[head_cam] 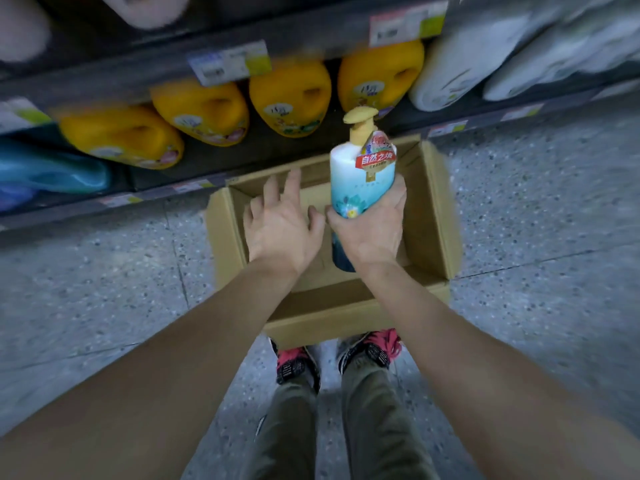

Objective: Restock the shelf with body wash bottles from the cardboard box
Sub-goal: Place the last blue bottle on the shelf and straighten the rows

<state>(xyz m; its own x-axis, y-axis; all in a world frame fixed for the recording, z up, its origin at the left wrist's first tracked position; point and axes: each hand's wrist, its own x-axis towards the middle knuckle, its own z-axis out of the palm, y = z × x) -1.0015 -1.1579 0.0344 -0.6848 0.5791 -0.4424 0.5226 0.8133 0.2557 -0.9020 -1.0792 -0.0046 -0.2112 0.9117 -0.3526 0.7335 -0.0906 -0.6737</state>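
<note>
A white-to-teal body wash bottle (360,178) with a yellow pump top and a red label is held upright above the open cardboard box (438,216). My right hand (370,230) grips its lower half from the right. Just left of the bottle, my left hand (282,220) hovers over the box with fingers spread, holding nothing. The box sits on the floor against the base of the shelf (166,57); its visible inside looks bare. The image is motion-blurred.
Yellow jugs (204,112) lie in a row on the low shelf, with white bottles (457,67) to the right and a blue container (52,168) at the left. Price tags (228,62) line the shelf edges. My red-laced shoes (298,365) stand on the speckled floor behind the box.
</note>
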